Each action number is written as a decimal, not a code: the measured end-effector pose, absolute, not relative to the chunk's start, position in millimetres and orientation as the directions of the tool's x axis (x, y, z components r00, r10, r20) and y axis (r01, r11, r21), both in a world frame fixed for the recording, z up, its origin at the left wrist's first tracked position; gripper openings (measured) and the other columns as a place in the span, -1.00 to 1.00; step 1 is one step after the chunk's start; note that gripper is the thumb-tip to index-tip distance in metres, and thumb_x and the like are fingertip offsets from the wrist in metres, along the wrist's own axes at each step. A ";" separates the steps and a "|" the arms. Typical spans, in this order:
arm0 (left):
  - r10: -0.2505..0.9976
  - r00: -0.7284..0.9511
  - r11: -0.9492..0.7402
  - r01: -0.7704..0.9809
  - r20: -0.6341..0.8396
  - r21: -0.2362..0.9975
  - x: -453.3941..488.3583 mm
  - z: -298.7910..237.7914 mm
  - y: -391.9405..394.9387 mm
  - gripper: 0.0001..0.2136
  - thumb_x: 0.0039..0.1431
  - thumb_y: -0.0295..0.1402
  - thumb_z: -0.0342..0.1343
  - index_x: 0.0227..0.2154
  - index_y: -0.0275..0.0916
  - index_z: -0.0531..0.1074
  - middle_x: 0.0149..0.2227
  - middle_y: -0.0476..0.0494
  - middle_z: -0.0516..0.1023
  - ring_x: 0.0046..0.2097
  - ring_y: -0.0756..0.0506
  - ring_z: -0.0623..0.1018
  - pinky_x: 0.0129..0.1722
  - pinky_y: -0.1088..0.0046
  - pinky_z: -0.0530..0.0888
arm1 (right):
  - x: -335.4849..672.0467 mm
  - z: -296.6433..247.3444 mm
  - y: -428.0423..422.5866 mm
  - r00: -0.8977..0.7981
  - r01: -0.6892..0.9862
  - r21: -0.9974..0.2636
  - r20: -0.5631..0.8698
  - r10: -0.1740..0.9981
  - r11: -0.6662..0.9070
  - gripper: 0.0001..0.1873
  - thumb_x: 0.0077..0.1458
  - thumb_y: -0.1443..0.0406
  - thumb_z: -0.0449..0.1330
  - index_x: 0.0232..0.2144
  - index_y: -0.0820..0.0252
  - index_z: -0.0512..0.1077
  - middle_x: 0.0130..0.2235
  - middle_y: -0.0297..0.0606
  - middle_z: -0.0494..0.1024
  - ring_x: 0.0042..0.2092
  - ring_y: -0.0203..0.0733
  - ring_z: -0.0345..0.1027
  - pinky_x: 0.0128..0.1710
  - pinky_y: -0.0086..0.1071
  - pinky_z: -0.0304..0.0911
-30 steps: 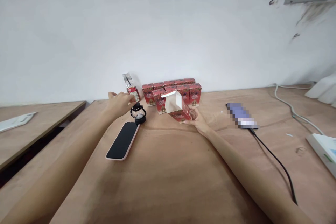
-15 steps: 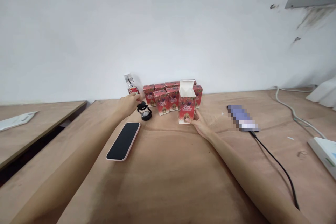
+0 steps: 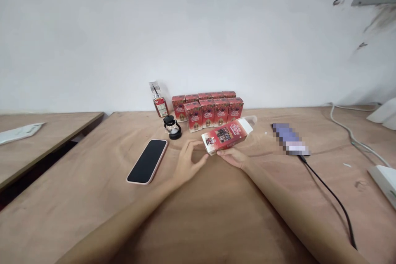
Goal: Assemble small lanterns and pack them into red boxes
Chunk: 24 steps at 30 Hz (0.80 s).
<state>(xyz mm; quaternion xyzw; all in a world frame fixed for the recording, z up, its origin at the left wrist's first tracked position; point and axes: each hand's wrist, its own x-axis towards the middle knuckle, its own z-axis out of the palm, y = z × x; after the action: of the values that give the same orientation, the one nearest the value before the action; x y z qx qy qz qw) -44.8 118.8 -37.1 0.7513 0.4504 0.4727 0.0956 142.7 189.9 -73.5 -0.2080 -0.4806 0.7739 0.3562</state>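
Observation:
A red and white Christmas gift box (image 3: 227,135) lies tilted on its side in my right hand (image 3: 233,156), its open flap pointing to the upper right. The right fingers are partly hidden behind and under the box. My left hand (image 3: 187,163) is at the closed lower-left end, with thumb and fingers spread apart around that corner; whether the fingertips touch it I cannot tell. A small black lantern (image 3: 172,128) stands to the left, beyond my left hand. Behind the tilted box, several matching red boxes (image 3: 208,112) stand upright in two rows.
A bottle with a red label (image 3: 161,106) stands by the wall, left of the boxes. A phone in a pink case (image 3: 147,161) lies left of my left hand. At the right are another phone (image 3: 289,138) on a black cable (image 3: 331,198) and a white cable (image 3: 346,132).
My left hand has come away from the lantern to the box's lower end. The box in my right hand has gone from upright to tilted on its side, its flap swinging right.

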 end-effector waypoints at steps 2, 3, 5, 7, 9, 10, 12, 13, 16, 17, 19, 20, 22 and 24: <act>0.832 0.019 -0.514 0.400 0.554 0.759 -31.1 -47.9 117.6 -0.74 0.10 -0.29 0.14 -0.16 -0.18 0.30 -0.11 -0.17 0.43 -0.09 -0.13 0.47 -0.10 0.27 0.43 | 140.1 -73.9 188.2 -0.651 -0.365 -0.894 0.045 0.758 -0.261 -0.64 -0.29 0.31 0.39 -0.31 0.11 0.51 -0.21 -0.31 0.60 0.03 -0.06 0.37 0.16 -0.09 0.13; 0.861 -0.027 -0.478 0.295 0.508 0.827 -27.7 -51.2 118.8 -0.72 0.08 -0.26 0.16 -0.16 -0.18 0.30 -0.12 -0.17 0.43 -0.10 -0.13 0.48 -0.11 0.28 0.44 | 139.1 -74.0 187.3 -0.653 -0.365 -0.894 0.047 0.756 -0.260 -0.62 -0.28 0.31 0.39 -0.28 0.10 0.50 -0.20 -0.31 0.60 0.05 -0.07 0.35 0.17 -0.09 0.12; 0.909 -0.054 -0.406 0.106 0.413 0.908 -26.1 -54.9 122.1 -0.70 0.05 -0.20 0.18 -0.19 -0.18 0.30 -0.14 -0.15 0.45 -0.10 -0.13 0.49 -0.11 0.30 0.45 | 138.0 -74.0 185.6 -0.672 -0.342 -0.898 0.027 0.740 -0.278 -0.59 -0.24 0.31 0.38 -0.23 0.09 0.49 -0.17 -0.31 0.60 0.07 -0.08 0.33 0.18 -0.08 0.11; 0.945 -0.041 -0.325 -0.028 0.324 0.945 -28.2 -56.6 124.2 -0.69 0.05 -0.14 0.18 -0.21 -0.18 0.31 -0.14 -0.15 0.46 -0.07 -0.13 0.48 -0.10 0.31 0.45 | 138.0 -74.3 183.9 -0.696 -0.297 -0.906 -0.012 0.718 -0.303 -0.59 -0.21 0.30 0.36 -0.20 0.10 0.48 -0.16 -0.29 0.59 0.08 -0.07 0.33 0.18 -0.07 0.11; 0.970 -0.037 -0.243 -0.118 0.240 0.963 -30.3 -57.8 124.7 -0.68 0.06 -0.11 0.16 -0.22 -0.18 0.32 -0.12 -0.15 0.46 -0.07 -0.13 0.49 -0.11 0.32 0.46 | 138.8 -74.7 182.5 -0.714 -0.249 -0.909 -0.060 0.697 -0.333 -0.60 -0.20 0.29 0.35 -0.20 0.09 0.48 -0.16 -0.28 0.59 0.06 -0.04 0.35 0.16 -0.05 0.15; 0.977 -0.049 -0.214 -0.143 0.209 0.966 -30.9 -58.4 124.6 -0.68 0.05 -0.12 0.16 -0.22 -0.18 0.32 -0.11 -0.15 0.46 -0.08 -0.12 0.49 -0.12 0.33 0.46 | 139.3 -74.8 182.1 -0.712 -0.243 -0.910 -0.068 0.699 -0.337 -0.60 -0.21 0.29 0.35 -0.20 0.08 0.48 -0.16 -0.28 0.59 0.05 -0.03 0.36 0.14 -0.04 0.17; 0.978 -0.094 -0.201 -0.158 0.188 0.967 -31.1 -59.6 124.7 -0.66 0.02 -0.16 0.20 -0.19 -0.18 0.30 -0.11 -0.14 0.46 -0.10 -0.11 0.50 -0.11 0.32 0.45 | 140.0 -74.6 181.7 -0.680 -0.278 -0.908 -0.044 0.732 -0.313 -0.57 -0.24 0.29 0.36 -0.21 0.05 0.48 -0.17 -0.29 0.59 0.03 0.00 0.38 0.12 -0.02 0.20; 0.972 -0.124 -0.215 -0.153 0.197 0.964 -31.1 -60.2 125.1 -0.63 0.00 -0.17 0.22 -0.17 -0.17 0.29 -0.12 -0.14 0.47 -0.11 -0.10 0.50 -0.10 0.32 0.44 | 140.1 -74.0 181.8 -0.648 -0.315 -0.905 -0.015 0.761 -0.286 -0.55 -0.27 0.29 0.37 -0.21 0.03 0.47 -0.16 -0.30 0.58 0.02 0.00 0.38 0.11 -0.01 0.21; 0.938 -0.233 -0.289 -0.113 0.257 0.951 -32.0 -61.4 127.3 -0.60 0.01 -0.20 0.22 -0.12 -0.15 0.24 -0.13 -0.15 0.49 -0.11 -0.10 0.49 -0.09 0.30 0.43 | 139.9 -71.9 182.5 -0.550 -0.421 -0.882 0.061 0.833 -0.213 -0.48 -0.32 0.30 0.40 -0.19 -0.03 0.44 -0.14 -0.37 0.57 0.02 -0.03 0.38 0.13 -0.01 0.20; 0.921 -0.261 -0.320 -0.084 0.289 0.944 -32.5 -61.6 127.9 -0.59 0.01 -0.20 0.23 -0.11 -0.15 0.23 -0.11 -0.16 0.48 -0.11 -0.10 0.49 -0.10 0.30 0.43 | 139.6 -71.5 182.8 -0.536 -0.439 -0.874 0.069 0.842 -0.208 -0.47 -0.33 0.29 0.41 -0.19 -0.04 0.43 -0.13 -0.39 0.56 0.02 -0.05 0.38 0.14 -0.01 0.19; 0.887 -0.260 -0.394 0.010 0.383 0.919 -33.5 -61.7 128.1 -0.55 -0.02 -0.22 0.26 -0.08 -0.15 0.25 -0.07 -0.18 0.45 -0.08 -0.11 0.47 -0.10 0.30 0.43 | 139.0 -71.7 183.6 -0.530 -0.453 -0.865 0.068 0.845 -0.215 -0.47 -0.32 0.22 0.41 -0.19 -0.05 0.42 -0.12 -0.40 0.55 0.02 -0.05 0.37 0.14 -0.01 0.19; 0.872 -0.226 -0.431 0.063 0.433 0.900 -33.9 -61.8 127.6 -0.53 -0.03 -0.23 0.28 -0.06 -0.15 0.26 -0.03 -0.19 0.43 -0.05 -0.13 0.46 -0.10 0.30 0.44 | 138.8 -72.2 184.1 -0.529 -0.449 -0.866 0.061 0.846 -0.219 -0.47 -0.30 0.18 0.41 -0.18 -0.05 0.41 -0.11 -0.39 0.55 0.03 -0.05 0.37 0.14 -0.01 0.20; 0.851 -0.133 -0.491 0.139 0.508 0.860 -34.2 -61.9 125.9 -0.48 -0.05 -0.25 0.30 -0.01 -0.13 0.29 0.03 -0.21 0.39 0.00 -0.16 0.44 -0.07 0.27 0.44 | 138.9 -73.7 185.3 -0.524 -0.427 -0.877 0.041 0.851 -0.221 -0.46 -0.28 0.11 0.40 -0.17 -0.05 0.41 -0.10 -0.35 0.55 0.06 -0.03 0.34 0.12 -0.02 0.22; 0.842 -0.072 -0.519 0.161 0.534 0.840 -34.3 -62.3 124.4 -0.45 -0.05 -0.26 0.31 0.04 -0.10 0.29 0.07 -0.23 0.37 0.03 -0.19 0.43 -0.04 0.23 0.44 | 139.7 -74.7 186.2 -0.528 -0.404 -0.888 0.030 0.849 -0.220 -0.46 -0.26 0.08 0.38 -0.15 -0.05 0.40 -0.08 -0.33 0.54 0.08 -0.02 0.32 0.11 -0.03 0.23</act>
<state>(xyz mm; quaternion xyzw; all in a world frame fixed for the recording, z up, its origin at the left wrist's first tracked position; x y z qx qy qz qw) -34.3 124.4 -62.3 0.6215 0.4037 0.6108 0.2787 139.7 186.2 -74.7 -0.2415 -0.4607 0.7428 0.4215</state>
